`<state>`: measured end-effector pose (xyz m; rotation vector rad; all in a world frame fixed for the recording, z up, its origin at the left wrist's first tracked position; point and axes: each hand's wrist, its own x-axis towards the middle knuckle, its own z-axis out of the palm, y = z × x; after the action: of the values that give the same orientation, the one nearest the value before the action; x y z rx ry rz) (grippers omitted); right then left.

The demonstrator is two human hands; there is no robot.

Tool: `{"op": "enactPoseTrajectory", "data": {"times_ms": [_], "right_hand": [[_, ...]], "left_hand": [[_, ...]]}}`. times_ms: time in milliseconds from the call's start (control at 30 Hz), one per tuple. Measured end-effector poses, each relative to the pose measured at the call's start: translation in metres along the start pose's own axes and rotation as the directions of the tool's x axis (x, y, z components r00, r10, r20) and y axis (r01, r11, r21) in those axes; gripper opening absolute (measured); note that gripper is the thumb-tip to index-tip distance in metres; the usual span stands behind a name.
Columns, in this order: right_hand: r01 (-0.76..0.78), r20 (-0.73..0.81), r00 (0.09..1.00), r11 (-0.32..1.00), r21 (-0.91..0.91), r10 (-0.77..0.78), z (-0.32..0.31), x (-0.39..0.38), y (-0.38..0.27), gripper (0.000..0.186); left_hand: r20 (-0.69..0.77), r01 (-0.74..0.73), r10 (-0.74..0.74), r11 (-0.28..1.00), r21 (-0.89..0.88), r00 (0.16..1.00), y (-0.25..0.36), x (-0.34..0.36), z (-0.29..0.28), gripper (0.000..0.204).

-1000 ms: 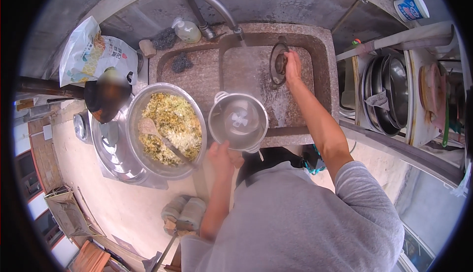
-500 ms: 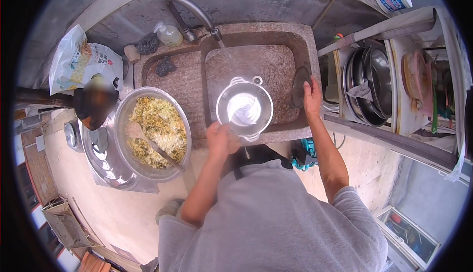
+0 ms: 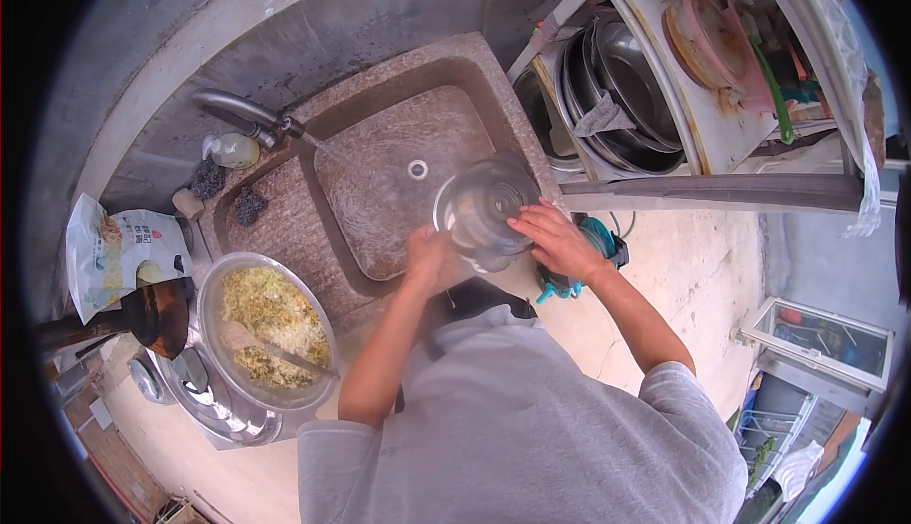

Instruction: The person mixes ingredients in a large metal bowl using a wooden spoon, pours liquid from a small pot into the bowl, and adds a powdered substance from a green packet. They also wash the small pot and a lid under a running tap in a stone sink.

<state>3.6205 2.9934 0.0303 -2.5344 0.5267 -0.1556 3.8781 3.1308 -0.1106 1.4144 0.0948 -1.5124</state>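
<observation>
My left hand [image 3: 429, 256], fingers closed, grips the near left side of a light-coloured pot [image 3: 463, 239] at the sink's front edge. Over the pot's right part is a dark, translucent-looking round lid [image 3: 490, 192], smeared by motion. My right hand [image 3: 562, 241] holds the lid by its near right edge, fingers lying over its surface. The lid hides much of the pot's opening. Both are above the right basin of a reddish stone sink [image 3: 527, 135]. Water runs from the curved grey faucet [image 3: 235, 104] into that basin, where a round drain [image 3: 417, 171] shows.
Left of the sink stands a large metal bowl [image 3: 211, 308] of yellow-white crumbly food with a wooden spoon [image 3: 285, 353]. Scouring pads [image 3: 249, 206] and a soap bottle [image 3: 232, 151] sit by the faucet. A rack [image 3: 702, 189] with metal basins [image 3: 641, 78] is at the right.
My right hand has brought the dark lid from the sink's right rim leftward onto or over the pot. My left hand stays on the pot. The whole view has turned to the right.
</observation>
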Motion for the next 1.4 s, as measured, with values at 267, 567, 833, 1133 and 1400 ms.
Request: {"op": "enactPoseTrajectory", "data": {"times_ms": [267, 567, 833, 1133, 1400], "right_hand": [[0.000, -0.077, 0.997, 0.992, -0.126, -0.010, -0.003, -0.063, 0.032, 0.077], [-0.112, 0.033, 0.992, 0.980, -0.165, 0.119, -0.002, -0.110, 0.069, 0.081], [-0.149, 0.054, 0.986, 0.980, -0.130, 0.157, 0.011, -0.107, 0.071, 0.073], [-0.156, 0.042, 0.986, 0.976, -0.150, 0.164, 0.012, -0.099, 0.069, 0.056], [-0.207, 0.053, 0.975, 0.969, -0.133, 0.216, 0.016, -0.102, 0.066, 0.056]], "left_hand": [[0.281, -0.100, 0.070, 0.991, 0.093, 0.957, -0.018, 0.017, 0.095, 0.012], [0.306, -0.075, -0.005, 0.966, 0.249, 0.952, -0.072, 0.057, 0.121, 0.010], [0.427, -0.434, 0.265, 0.822, 0.369, 0.865, -0.104, 0.089, 0.087, 0.009], [0.522, -0.013, -0.214, 0.918, 0.396, 0.826, -0.040, 0.064, 0.078, 0.010], [0.512, 0.020, -0.236, 0.920, 0.391, 0.826, -0.037, 0.066, 0.074, 0.008]]}}
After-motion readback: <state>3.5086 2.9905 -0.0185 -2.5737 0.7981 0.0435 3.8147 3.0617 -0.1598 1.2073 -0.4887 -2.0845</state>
